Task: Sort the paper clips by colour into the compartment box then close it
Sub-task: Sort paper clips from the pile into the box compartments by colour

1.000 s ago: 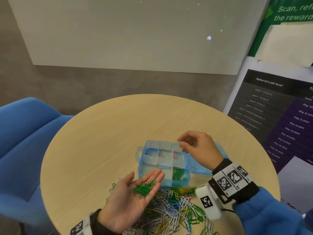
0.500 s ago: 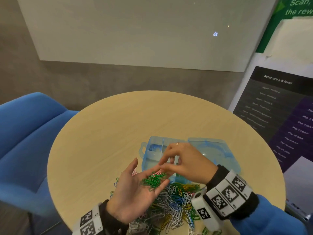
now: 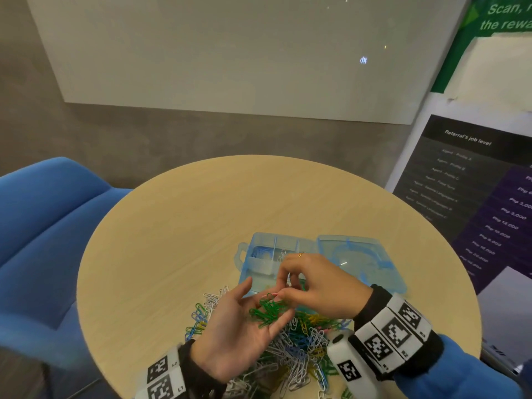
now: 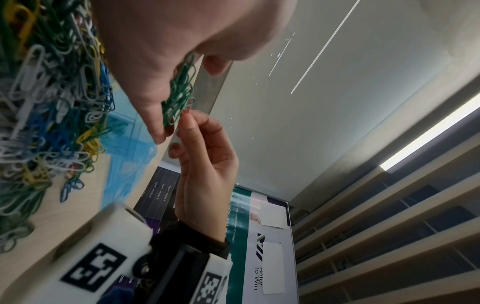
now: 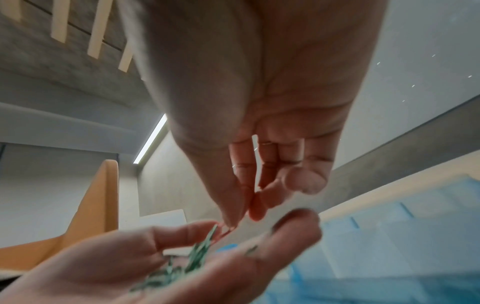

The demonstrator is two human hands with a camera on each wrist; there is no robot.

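Observation:
My left hand (image 3: 244,323) lies palm up over the loose pile, fingers relaxed, carrying a bunch of green paper clips (image 3: 269,309). My right hand (image 3: 283,293) reaches over the palm and pinches a pink paper clip (image 3: 274,295) at the far edge of the green bunch. The left wrist view shows the same pinch beside the green paper clips (image 4: 179,96). Behind the hands stands the blue compartment box (image 3: 259,264), open, with blue and white clips in its far compartments; the hands hide its near compartments. A mixed pile of paper clips (image 3: 299,352) lies on the table below the hands.
The box's clear blue lid (image 3: 359,260) lies flat open to the right. All of this rests on a round wooden table (image 3: 172,240). A blue chair (image 3: 43,226) stands at the left, and a poster board (image 3: 475,182) at the right.
My right hand came back from over the box's far compartments to the left palm and now pinches a pink clip there. The left hand stayed palm up with the green clips.

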